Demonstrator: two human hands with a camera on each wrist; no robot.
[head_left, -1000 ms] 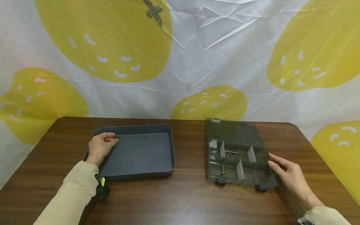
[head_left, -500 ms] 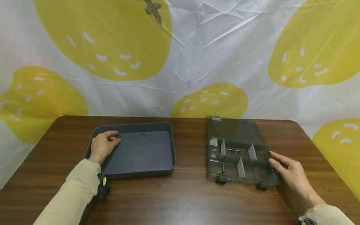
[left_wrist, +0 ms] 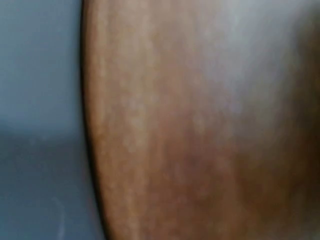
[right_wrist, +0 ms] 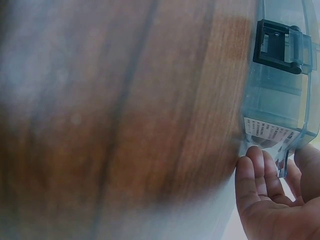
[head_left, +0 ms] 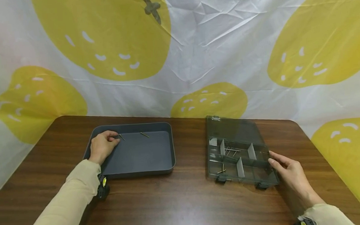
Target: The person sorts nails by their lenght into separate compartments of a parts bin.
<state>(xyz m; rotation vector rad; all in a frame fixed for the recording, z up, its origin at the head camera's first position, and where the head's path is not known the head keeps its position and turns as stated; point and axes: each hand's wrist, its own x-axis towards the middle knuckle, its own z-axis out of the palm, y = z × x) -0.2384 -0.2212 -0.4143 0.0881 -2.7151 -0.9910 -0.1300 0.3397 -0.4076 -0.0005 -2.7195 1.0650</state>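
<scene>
My left hand (head_left: 103, 146) reaches over the left wall of a grey tray (head_left: 131, 166). Its index fingertip lies right beside a thin screw (head_left: 122, 137) near the tray's back left; whether they touch is hard to tell. A second brass-coloured screw (head_left: 145, 134) lies along the back wall. On the right, a smoky clear compartment box (head_left: 256, 172) has its lid (head_left: 236, 131) folded back. Silvery screws (head_left: 232, 151) lie in a rear compartment, brass ones (head_left: 222, 169) in the front left. My right hand (head_left: 291, 176) holds the box's right edge, with thumb above fingers (right_wrist: 247, 185).
Both containers stand on a brown wooden table (head_left: 172, 208) with rounded back corners. Behind it hangs a white cloth (head_left: 130, 98) with yellow fruit prints. Dark latches (head_left: 261, 186) stick out along the box's front edge. The left wrist view is blurred.
The screw by my left index finger has shifted slightly toward the front right of the tray. My right hand and the box stay where they were.
</scene>
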